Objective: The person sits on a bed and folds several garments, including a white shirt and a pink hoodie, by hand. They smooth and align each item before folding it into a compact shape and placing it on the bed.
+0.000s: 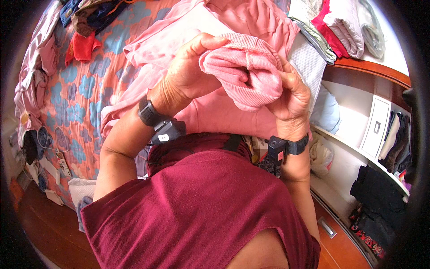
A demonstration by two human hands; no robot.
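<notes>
A bed with a floral orange and blue bedspread (85, 89) is filling the far left of the room, serving as the working surface. Spread across it, reaching toward the middle, a large pink garment (179, 40) is lying loosely, with its lower part trailing down toward the person in the maroon shirt (201, 210).

To the right, a white shelving unit (354, 130) is holding folded pale clothes and dark items in its compartments, and a stack of folded textiles (331, 27) is sitting at the far right, on what may be the top of the unit, though the bending at the rim makes that hard to judge. At the far left a heap of darker clothes (85, 13) and a red cloth (83, 47) are lying on the bedspread.

Raised in front of the chest, a ribbed pink cuff or hem (242, 69) is being held up off the bed between both hands, likely so its edge can be handled in the air. The left hand (192, 71) is closing around its left end, thumb pressing over the top. The right hand (293, 96) is gripping the right side from beneath, fingers curled into the fabric. Both wrists are wearing black strapped devices (163, 125).
</notes>
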